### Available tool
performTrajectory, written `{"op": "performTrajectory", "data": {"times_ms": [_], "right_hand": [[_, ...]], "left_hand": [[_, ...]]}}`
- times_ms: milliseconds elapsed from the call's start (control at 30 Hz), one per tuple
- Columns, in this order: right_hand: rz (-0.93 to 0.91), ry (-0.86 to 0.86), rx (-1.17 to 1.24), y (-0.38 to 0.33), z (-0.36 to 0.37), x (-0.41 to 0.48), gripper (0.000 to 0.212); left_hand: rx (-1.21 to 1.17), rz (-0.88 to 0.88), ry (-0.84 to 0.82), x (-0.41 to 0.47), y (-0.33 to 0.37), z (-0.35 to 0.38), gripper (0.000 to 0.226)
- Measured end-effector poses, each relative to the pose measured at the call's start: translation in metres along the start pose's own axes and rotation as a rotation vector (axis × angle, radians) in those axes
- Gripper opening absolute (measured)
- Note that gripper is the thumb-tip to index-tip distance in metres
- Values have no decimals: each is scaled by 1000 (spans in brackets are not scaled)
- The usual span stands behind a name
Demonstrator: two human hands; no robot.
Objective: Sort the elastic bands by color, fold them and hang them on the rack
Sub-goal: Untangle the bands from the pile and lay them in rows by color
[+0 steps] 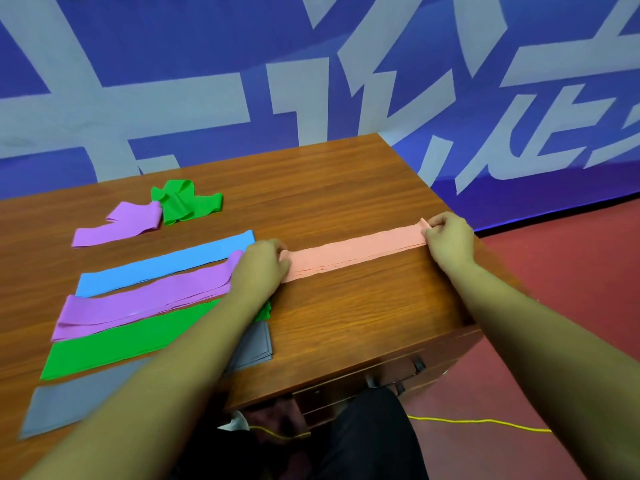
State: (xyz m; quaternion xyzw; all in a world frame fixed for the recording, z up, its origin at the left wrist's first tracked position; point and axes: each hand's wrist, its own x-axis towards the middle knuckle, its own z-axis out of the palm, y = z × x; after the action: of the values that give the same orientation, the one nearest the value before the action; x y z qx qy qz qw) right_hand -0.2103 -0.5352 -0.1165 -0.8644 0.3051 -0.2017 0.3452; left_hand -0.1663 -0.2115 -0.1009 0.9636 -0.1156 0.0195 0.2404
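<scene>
1. Nearest the camera, a yellow cord [485, 421] lies on the red floor [571, 271], below the drawer handle [394, 379] on the desk front.
2. Both bare forearms reach forward and away from the body over the wooden tabletop [346, 323]. The left one crosses above the near bands.
3. Four flattened bands lie side by side on the left part of the tabletop, their long axes running left to right and rising slightly to the right. From near to far they are a grey band [79, 400], a green band [121, 344], a purple band [145, 299] and a blue band [166, 263].
4. The left hand [261, 268] is knuckles up, its grip closed on the left end of the pink band [353, 254].
5. The pink band lies flat on the right part of the tabletop in stacked layers. Its long axis runs from the left hand up and right to the right hand.
6. The right hand [448, 239] sits near the tabletop's right edge, its grip a narrow thumb-and-finger pinch on the band's right end.
7. Farther back on the left, a loose purple band [117, 225] touches a crumpled green band [183, 202].
8. A blue and white banner [207, 81] stands behind the tabletop.
</scene>
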Motion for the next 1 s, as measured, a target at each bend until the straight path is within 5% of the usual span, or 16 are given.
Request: {"op": "performTrajectory", "data": {"times_ms": [133, 267, 433, 667, 1000], "right_hand": [[-117, 47, -235, 0, 4, -12, 24], [-168, 71, -323, -25, 2, -24, 37], [-364, -174, -295, -88, 24, -50, 39], [-591, -464, -168, -195, 116, -89, 40], [-630, -503, -217, -291, 248, -77, 42]], "left_hand": [[101, 42, -6, 0, 2, 3, 26], [-54, 53, 22, 3, 7, -10, 23], [-78, 107, 56, 20, -28, -61, 13], [49, -101, 137, 30, -133, -116, 19], [27, -154, 168, 85, -236, -114, 33]]}}
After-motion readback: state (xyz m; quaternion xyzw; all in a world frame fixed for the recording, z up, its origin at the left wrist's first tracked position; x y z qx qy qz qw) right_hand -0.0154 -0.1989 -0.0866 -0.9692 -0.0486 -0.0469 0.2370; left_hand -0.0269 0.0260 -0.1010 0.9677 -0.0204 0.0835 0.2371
